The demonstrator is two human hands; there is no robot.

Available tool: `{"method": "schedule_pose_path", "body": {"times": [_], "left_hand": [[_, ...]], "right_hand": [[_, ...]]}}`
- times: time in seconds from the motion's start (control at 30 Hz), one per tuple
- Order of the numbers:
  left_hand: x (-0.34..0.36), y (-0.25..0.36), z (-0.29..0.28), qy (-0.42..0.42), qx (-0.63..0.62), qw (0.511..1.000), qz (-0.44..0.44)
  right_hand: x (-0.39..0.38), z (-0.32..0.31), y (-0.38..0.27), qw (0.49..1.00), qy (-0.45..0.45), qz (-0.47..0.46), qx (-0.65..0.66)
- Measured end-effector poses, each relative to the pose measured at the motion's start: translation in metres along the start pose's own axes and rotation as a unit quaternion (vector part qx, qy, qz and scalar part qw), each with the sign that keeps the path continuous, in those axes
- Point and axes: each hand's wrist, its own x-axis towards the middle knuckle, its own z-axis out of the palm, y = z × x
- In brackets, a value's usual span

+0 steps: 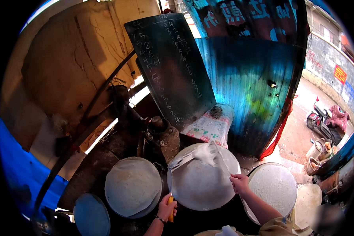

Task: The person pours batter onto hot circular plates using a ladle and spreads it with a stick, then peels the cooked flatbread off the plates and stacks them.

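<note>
At lower centre, the thin white sheet point(200, 155) lifts off the round steaming pan point(202, 185), stretched between the left hand point(167, 207) gripping a yellow-handled blade point(170, 188) and the right hand point(239, 183) pinching its edge.

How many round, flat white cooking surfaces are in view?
3: one left of centre, one in the middle under the lifted sheet, one at right. Others may be hidden.

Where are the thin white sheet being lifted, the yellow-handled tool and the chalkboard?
thin white sheet point(206, 153), head view, its raised folded part.
yellow-handled tool point(170, 202), head view, its handle.
chalkboard point(169, 63), head view, middle of its face.
</note>
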Motion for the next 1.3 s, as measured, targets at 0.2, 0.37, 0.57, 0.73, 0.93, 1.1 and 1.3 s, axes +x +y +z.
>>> {"method": "schedule_pose_path", "body": {"times": [0.2, 0.37, 0.57, 0.73, 0.93, 1.1, 1.3], "left_hand": [[-0.065, -0.011, -0.005, 0.083, 0.035, 0.995, 0.03], [-0.102, 0.003, 0.005, 0.083, -0.051, 0.982, 0.16], [-0.139, 0.032, 0.026, 0.021, -0.193, 0.979, 0.062], [-0.131, 0.032, 0.018, 0.002, -0.209, 0.976, 0.059], [-0.146, 0.029, 0.008, 0.037, -0.244, 0.968, 0.05], [-0.129, 0.022, 0.021, 0.008, -0.24, 0.97, 0.044], [-0.139, 0.017, 0.015, 0.009, -0.369, 0.929, 0.001]], "right_hand": [[0.002, 0.018, -0.012, 0.987, -0.136, 0.085, 0.018], [0.031, -0.015, -0.019, 0.999, -0.017, 0.041, -0.019], [0.02, -0.006, -0.03, 0.964, -0.233, 0.089, -0.087], [0.035, -0.018, -0.029, 0.983, -0.159, 0.027, -0.089], [0.028, -0.039, -0.032, 0.938, -0.299, 0.135, -0.114], [0.076, -0.025, -0.022, 0.971, -0.165, 0.016, -0.175], [0.035, -0.026, -0.03, 0.906, -0.37, 0.056, -0.2]]}}
